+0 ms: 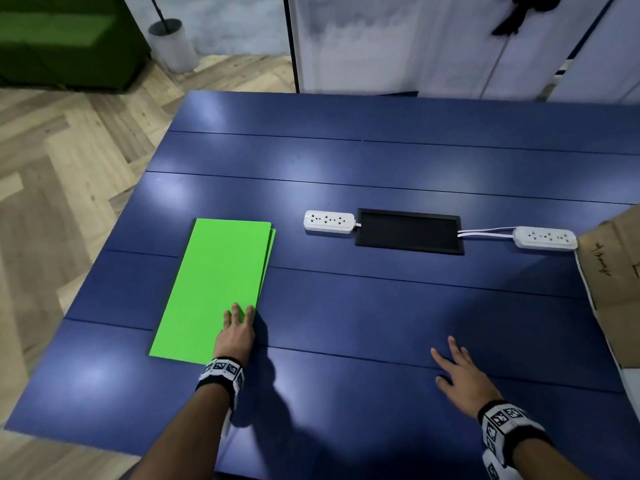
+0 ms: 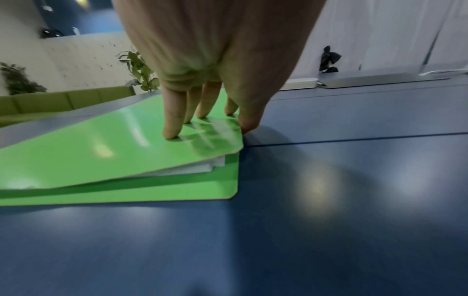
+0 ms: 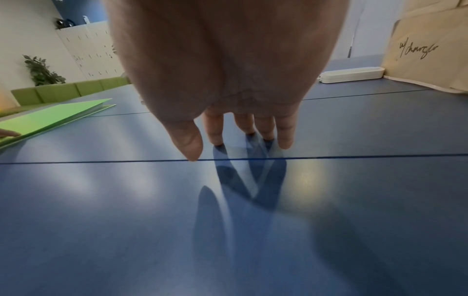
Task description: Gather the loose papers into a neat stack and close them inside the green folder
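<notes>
The green folder (image 1: 214, 289) lies on the left part of the blue table (image 1: 381, 306), its top cover down over the lower one. My left hand (image 1: 239, 323) rests on its near right corner, straight fingers (image 2: 172, 128) pressing the cover and the thumb at the folder's edge. In the left wrist view the cover (image 2: 101, 156) stands slightly raised at that corner, and white papers (image 2: 202, 170) show between the two covers. My right hand (image 1: 453, 368) lies flat on the bare table to the right, fingers (image 3: 215, 132) spread, holding nothing. The right wrist view has the folder (image 3: 50, 118) far left.
Two white power strips (image 1: 329, 222) (image 1: 545, 239) flank a black recessed cable tray (image 1: 408, 232) mid-table. A cardboard box (image 1: 613, 282) stands at the table's right edge. A green sofa (image 1: 62, 39) sits on the wooden floor beyond the left edge.
</notes>
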